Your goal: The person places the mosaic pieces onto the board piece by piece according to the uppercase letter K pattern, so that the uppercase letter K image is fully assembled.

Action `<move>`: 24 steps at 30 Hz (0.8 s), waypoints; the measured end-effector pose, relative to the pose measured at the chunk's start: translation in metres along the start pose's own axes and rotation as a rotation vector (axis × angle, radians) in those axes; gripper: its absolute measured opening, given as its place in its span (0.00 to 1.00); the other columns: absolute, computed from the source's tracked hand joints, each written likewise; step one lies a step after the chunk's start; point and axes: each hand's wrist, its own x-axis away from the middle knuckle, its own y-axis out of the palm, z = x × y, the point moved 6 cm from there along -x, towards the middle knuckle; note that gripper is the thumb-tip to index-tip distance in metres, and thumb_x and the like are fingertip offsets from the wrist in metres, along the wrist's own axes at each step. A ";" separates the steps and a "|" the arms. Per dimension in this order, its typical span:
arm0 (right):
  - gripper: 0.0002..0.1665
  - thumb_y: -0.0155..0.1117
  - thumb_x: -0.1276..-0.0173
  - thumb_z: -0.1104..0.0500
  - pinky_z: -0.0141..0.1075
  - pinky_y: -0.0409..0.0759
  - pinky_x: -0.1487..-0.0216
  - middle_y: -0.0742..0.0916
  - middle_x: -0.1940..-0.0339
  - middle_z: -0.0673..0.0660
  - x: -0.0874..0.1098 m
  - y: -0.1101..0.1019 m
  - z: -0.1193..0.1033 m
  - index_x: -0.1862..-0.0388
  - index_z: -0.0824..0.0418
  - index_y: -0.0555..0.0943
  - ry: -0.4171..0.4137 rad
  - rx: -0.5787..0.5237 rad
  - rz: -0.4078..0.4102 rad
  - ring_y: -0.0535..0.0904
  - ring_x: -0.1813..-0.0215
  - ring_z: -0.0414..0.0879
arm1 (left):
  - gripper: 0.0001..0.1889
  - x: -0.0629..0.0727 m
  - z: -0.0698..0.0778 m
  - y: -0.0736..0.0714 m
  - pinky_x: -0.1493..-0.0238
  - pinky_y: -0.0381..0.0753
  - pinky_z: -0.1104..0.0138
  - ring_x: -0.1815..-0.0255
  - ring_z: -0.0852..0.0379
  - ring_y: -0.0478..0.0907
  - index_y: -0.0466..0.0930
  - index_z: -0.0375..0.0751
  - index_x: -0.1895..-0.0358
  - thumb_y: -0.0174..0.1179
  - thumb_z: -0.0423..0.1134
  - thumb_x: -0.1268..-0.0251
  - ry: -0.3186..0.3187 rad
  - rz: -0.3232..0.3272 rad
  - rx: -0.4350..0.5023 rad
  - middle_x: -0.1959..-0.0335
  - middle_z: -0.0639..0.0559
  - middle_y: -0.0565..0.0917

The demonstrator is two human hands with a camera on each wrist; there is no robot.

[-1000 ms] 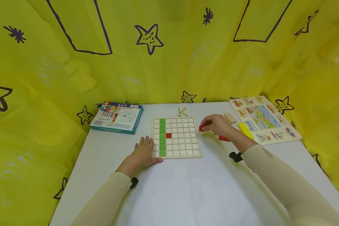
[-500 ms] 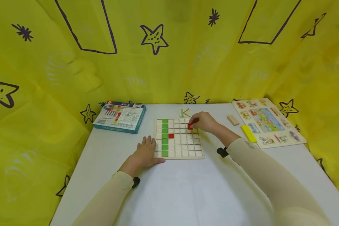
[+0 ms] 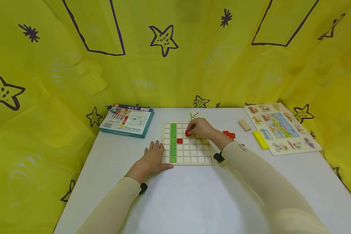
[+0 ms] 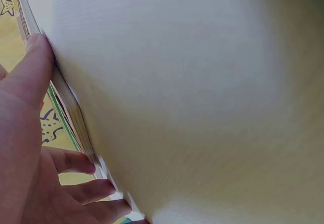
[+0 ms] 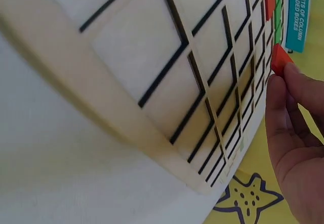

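A square wooden grid board (image 3: 190, 164) lies on the table, with a column of green tiles (image 3: 173, 143) near its left side. One red tile (image 3: 179, 140) sits right of that column. Between thumb and fingertips, my right hand (image 3: 201, 127) pinches another red tile (image 3: 187, 133) over the upper middle of the board. The right wrist view shows this held red tile (image 5: 279, 60) tilted, apart from the cells nearest the camera. My left hand (image 3: 153, 159) rests with extended fingers along the board's left edge, its thumb at the front left corner.
Loose red tiles (image 3: 229, 134) lie right of the board, partly behind my right forearm. Further right are a wooden block (image 3: 244, 125), a yellow block (image 3: 261, 140) and a picture puzzle board (image 3: 296, 149). A patterned card (image 3: 194, 115) lies behind the grid, a teal-edged box (image 3: 128, 121) back left.
My right hand has carried the red tile leftward from beside the board to above its upper middle. My left hand stays at the board's edge. The head view has shifted slightly.
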 end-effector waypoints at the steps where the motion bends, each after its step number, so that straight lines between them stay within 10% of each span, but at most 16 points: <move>1: 0.03 0.72 0.35 0.65 0.41 0.78 0.52 0.88 0.61 0.55 -0.001 0.002 0.001 0.63 0.60 0.87 -0.003 0.004 -0.001 0.78 0.56 0.50 | 0.59 0.000 0.001 0.000 0.27 0.52 0.38 0.20 0.31 0.42 0.50 0.27 0.22 0.61 0.72 0.41 0.003 0.001 0.002 0.20 0.30 0.48; 24: 0.02 0.70 0.32 0.64 0.40 0.78 0.52 0.89 0.63 0.53 -0.012 0.020 0.003 0.63 0.61 0.89 -0.006 0.078 -0.013 0.79 0.57 0.48 | 0.59 0.001 0.002 -0.002 0.26 0.52 0.39 0.20 0.32 0.42 0.50 0.29 0.21 0.62 0.71 0.42 -0.021 -0.004 -0.004 0.20 0.31 0.48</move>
